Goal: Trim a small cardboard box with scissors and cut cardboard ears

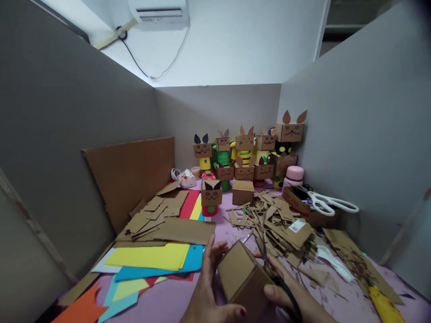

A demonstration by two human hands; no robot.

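Over the table [164,296], our left hand [209,291] steadies the cardboard box [237,271]; our right hand [292,279] holds it and the scissors [270,271] together, so a slip might gouge it or nick us.

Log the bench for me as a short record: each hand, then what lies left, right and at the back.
Left hand: against the box, thumb on its near side
Right hand: holds black scissors, thumb touching the box
Left side: coloured paper, cardboard pieces
Right side: scrap pile, white scissors at a carton
Back: box-headed figures, pink bottle
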